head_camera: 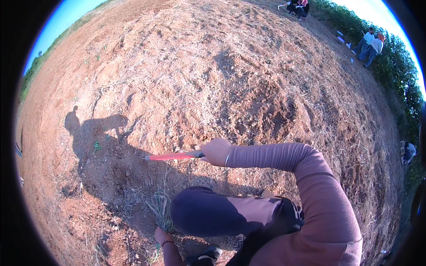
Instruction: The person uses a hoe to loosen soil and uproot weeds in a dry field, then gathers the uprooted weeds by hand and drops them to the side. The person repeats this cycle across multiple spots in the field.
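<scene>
My right hand [216,152], with a thin pale band at the wrist, grips the dark handle of a hand tool [173,156]. The tool's long, narrow red part points left above the soil and ends in a greyish tip; its exact kind cannot be told. Low in the view, my left hand [163,234], wearing a beaded bracelet, is closed around the base of a grass clump [161,207]. The blades fan out beyond it, beside my bent knee [193,211]. My fingers there are partly hidden by the grass.
Dry, uneven reddish soil [186,66] with straw and loose clods surrounds me. A small green plant [97,145] grows in my shadow. Two people [371,46] stand near a green hedge [399,69]; another person [298,8] crouches far off at the top. My shoe [211,253] is below.
</scene>
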`<act>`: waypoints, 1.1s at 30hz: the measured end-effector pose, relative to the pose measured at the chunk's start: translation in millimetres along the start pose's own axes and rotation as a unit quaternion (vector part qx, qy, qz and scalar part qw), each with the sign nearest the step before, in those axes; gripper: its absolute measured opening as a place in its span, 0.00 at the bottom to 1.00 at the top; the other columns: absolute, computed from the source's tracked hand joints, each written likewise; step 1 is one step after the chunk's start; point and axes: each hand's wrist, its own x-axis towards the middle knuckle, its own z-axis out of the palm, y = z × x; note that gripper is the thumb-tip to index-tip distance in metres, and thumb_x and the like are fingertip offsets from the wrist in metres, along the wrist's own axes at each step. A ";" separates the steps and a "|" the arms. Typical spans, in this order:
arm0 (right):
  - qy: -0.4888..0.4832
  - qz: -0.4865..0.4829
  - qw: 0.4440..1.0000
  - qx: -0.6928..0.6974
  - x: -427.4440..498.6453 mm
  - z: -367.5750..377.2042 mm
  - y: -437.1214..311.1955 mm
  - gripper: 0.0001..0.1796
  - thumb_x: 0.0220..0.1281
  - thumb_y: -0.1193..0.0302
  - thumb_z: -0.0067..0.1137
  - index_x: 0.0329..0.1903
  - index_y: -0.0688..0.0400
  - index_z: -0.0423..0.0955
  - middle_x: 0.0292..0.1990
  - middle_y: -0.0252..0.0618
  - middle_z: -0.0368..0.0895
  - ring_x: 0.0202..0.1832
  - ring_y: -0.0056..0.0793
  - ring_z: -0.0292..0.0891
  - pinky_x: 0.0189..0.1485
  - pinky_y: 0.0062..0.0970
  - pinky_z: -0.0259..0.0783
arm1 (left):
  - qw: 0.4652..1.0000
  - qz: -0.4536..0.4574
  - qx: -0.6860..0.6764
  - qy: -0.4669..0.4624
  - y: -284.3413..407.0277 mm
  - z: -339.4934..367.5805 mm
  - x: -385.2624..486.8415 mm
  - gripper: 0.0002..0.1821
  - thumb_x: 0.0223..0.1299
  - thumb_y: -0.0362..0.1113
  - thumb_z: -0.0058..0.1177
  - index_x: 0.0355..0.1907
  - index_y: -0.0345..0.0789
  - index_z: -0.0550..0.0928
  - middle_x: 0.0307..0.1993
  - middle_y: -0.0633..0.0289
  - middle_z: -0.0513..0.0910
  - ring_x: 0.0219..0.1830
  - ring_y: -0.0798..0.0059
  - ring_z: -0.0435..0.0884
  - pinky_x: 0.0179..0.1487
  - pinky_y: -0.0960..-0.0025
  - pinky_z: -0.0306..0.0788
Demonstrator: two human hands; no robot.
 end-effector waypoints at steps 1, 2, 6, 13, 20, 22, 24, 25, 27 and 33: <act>0.017 0.000 1.000 0.020 -9.0 12.3 3.9 0.18 0.60 0.55 0.53 0.37 0.59 0.72 0.23 0.43 0.79 0.28 0.44 0.79 0.32 0.41 0.73 | 0.999 0.008 0.000 0.032 -2.9 -13.0 0.9 0.25 0.37 0.33 0.65 0.43 0.34 0.72 0.41 0.52 0.78 0.45 0.53 0.77 0.48 0.58 0.73; 0.006 0.031 0.999 0.041 -17.6 24.5 6.7 0.18 0.60 0.55 0.53 0.37 0.59 0.71 0.23 0.43 0.78 0.28 0.44 0.78 0.32 0.41 0.72 | 0.999 0.005 0.004 0.041 -13.4 -31.0 -2.3 0.23 0.38 0.33 0.64 0.41 0.34 0.72 0.39 0.52 0.78 0.44 0.53 0.77 0.47 0.57 0.73; 0.012 0.059 0.994 0.096 -45.7 65.1 21.4 0.17 0.60 0.57 0.54 0.39 0.59 0.72 0.28 0.44 0.81 0.33 0.43 0.79 0.37 0.41 0.73 | 0.987 -0.015 -0.021 0.161 -41.2 -120.2 -2.9 0.20 0.40 0.29 0.59 0.40 0.34 0.74 0.39 0.50 0.79 0.43 0.50 0.78 0.45 0.54 0.73; 0.013 0.041 0.986 0.160 -50.0 150.3 58.9 0.17 0.57 0.57 0.55 0.42 0.55 0.70 0.27 0.45 0.79 0.32 0.47 0.78 0.37 0.44 0.71 | 0.936 -0.040 -0.067 0.343 -22.7 -285.0 -10.8 0.30 0.47 0.29 0.55 0.57 0.29 0.68 0.47 0.44 0.77 0.48 0.48 0.77 0.51 0.55 0.72; 0.032 0.093 0.975 0.198 -83.0 183.3 61.0 0.18 0.56 0.56 0.56 0.44 0.53 0.70 0.30 0.44 0.80 0.37 0.45 0.78 0.41 0.43 0.71 | 0.924 -0.065 -0.073 0.371 78.0 -315.9 -31.4 0.28 0.43 0.33 0.62 0.48 0.35 0.66 0.36 0.45 0.80 0.39 0.46 0.80 0.42 0.52 0.73; 0.042 0.100 0.969 0.224 -94.9 169.1 67.0 0.19 0.58 0.53 0.54 0.45 0.53 0.71 0.31 0.44 0.80 0.35 0.45 0.78 0.39 0.43 0.71 | 0.926 -0.090 -0.129 0.344 100.0 -321.2 -26.3 0.28 0.44 0.35 0.63 0.49 0.37 0.65 0.37 0.45 0.80 0.39 0.47 0.80 0.42 0.52 0.73; 0.075 0.100 0.966 0.225 -98.7 146.2 76.7 0.21 0.59 0.51 0.53 0.46 0.52 0.71 0.31 0.45 0.81 0.34 0.45 0.78 0.38 0.42 0.71 | 0.924 -0.076 -0.139 0.348 113.5 -323.4 -21.4 0.32 0.45 0.36 0.63 0.53 0.38 0.64 0.38 0.45 0.80 0.40 0.47 0.80 0.43 0.52 0.73; 0.102 0.112 0.968 0.201 -94.6 133.2 80.4 0.22 0.59 0.49 0.53 0.46 0.53 0.71 0.29 0.47 0.80 0.32 0.46 0.78 0.36 0.42 0.72 | 0.924 -0.063 -0.134 0.352 118.7 -324.1 -17.3 0.34 0.45 0.36 0.64 0.55 0.37 0.64 0.39 0.45 0.80 0.40 0.47 0.80 0.43 0.52 0.74; 0.189 0.087 0.946 0.250 -79.8 105.7 88.3 0.26 0.60 0.47 0.52 0.44 0.58 0.71 0.29 0.49 0.80 0.30 0.46 0.78 0.33 0.40 0.72 | 0.924 -0.032 -0.155 0.347 126.3 -323.9 -8.4 0.37 0.45 0.34 0.63 0.60 0.36 0.63 0.41 0.45 0.80 0.42 0.48 0.80 0.45 0.53 0.74; 0.230 0.146 0.863 0.425 15.2 73.3 99.6 0.34 0.61 0.41 0.46 0.35 0.66 0.73 0.22 0.50 0.76 0.26 0.41 0.76 0.32 0.38 0.70 | 0.917 -0.015 -0.171 0.360 141.2 -315.0 18.7 0.34 0.43 0.32 0.61 0.58 0.32 0.69 0.45 0.47 0.78 0.47 0.51 0.78 0.49 0.56 0.73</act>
